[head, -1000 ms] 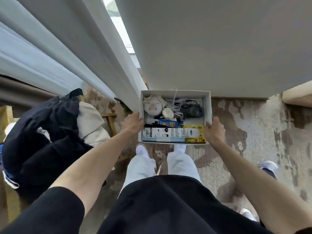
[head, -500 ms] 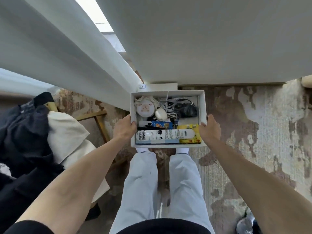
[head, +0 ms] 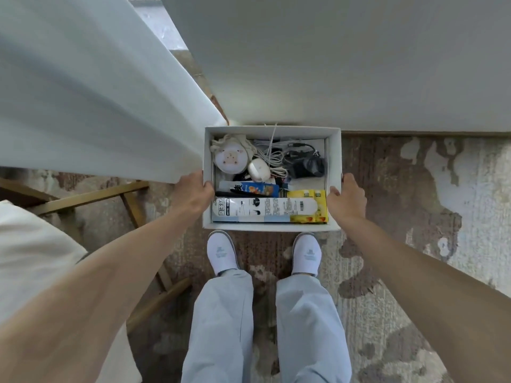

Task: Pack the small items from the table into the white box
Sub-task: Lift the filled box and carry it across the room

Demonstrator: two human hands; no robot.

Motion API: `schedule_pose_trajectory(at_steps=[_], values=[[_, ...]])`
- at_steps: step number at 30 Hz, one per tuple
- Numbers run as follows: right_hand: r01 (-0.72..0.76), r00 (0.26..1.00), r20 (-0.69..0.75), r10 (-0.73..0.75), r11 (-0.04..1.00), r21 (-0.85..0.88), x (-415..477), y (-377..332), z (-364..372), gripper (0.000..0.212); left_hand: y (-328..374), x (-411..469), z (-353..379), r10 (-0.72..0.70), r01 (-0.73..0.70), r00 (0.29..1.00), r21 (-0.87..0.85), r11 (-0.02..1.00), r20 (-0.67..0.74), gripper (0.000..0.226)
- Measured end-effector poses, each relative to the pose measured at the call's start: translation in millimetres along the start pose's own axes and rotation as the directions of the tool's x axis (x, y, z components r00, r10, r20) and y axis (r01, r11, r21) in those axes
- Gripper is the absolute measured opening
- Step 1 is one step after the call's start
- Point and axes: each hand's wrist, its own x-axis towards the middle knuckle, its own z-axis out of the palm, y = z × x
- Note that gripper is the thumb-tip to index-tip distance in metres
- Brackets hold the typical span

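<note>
Box: the white box (head: 272, 227) is held in the air in front of the person, open top up, above the feet.
Left hand: the left hand (head: 193, 193) grips the box's left wall. The thumb is hooked over the rim, and the fingers are curled round the outside, mostly out of sight.
Right hand: the right hand (head: 347, 200) does the same on the right wall, with the thumb up on the rim and the fingers wrapped round where I can't see them.
Inside, far end: a round pig-face gadget (head: 231, 161), a small white oval case (head: 258, 170) (maybe earbuds, hard to say), a tangle of white cables (head: 272, 158) and a black charger (head: 307, 165).
Inside, near end: a blue carton (head: 254, 187), a yellow pack (head: 309, 194), and a long white-and-blue pack (head: 262, 210) lying flat along the near wall.
Sticking out: one white cable loop pokes up past the far rim.
Worktop: the worktop (head: 345, 64) fills the top of the view, and its near edge sits right at the box's far wall. I can't tell if they touch.
In the way: a pale curtain (head: 83, 92) hangs down on the left, with its hem against the left hand and the box's far-left corner.
Around: a wooden chair frame (head: 91, 196) with a cream cushion (head: 33, 244) sits to the left. A worn patterned rug (head: 414, 217) lies underfoot, and white slippers (head: 222, 251) show just below the box.
</note>
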Motion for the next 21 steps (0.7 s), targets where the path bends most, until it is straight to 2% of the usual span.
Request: schedule_pose_trajectory(at_steps=[4,7,10,13,16,19,21], values=[[0.013,0.999,0.042,-0.014,1.0,0.01,38,-2,25,0.018,-8,36,21,-0.03,0.03,0.999,-0.02,0.999,-0.019,0.019],[0.035,0.998,0.058,-0.036,0.999,0.007,58,-10,39,0.037,-10,59,29,-0.066,0.064,0.997,-0.04,0.997,-0.047,0.018],[0.07,0.996,0.05,-0.069,0.998,-0.012,72,-25,48,0.046,-14,77,28,-0.109,0.106,0.992,-0.056,0.993,-0.058,0.023],[0.103,0.994,0.044,-0.101,0.994,-0.033,86,-34,55,0.047,-13,92,26,-0.128,0.124,0.99,-0.062,0.99,-0.064,0.026],[0.07,0.997,0.015,-0.07,0.997,-0.031,92,-42,64,0.044,-13,106,25,-0.156,0.151,0.986,-0.079,0.985,-0.061,0.027],[0.03,0.999,0.032,-0.028,0.998,-0.052,98,-41,73,0.044,-10,111,25,-0.168,0.164,0.986,-0.128,0.978,-0.021,0.029],[0.012,0.997,0.072,-0.005,0.996,-0.089,98,-41,73,0.045,-8,105,26,-0.166,0.171,0.985,-0.191,0.967,0.04,0.04]])
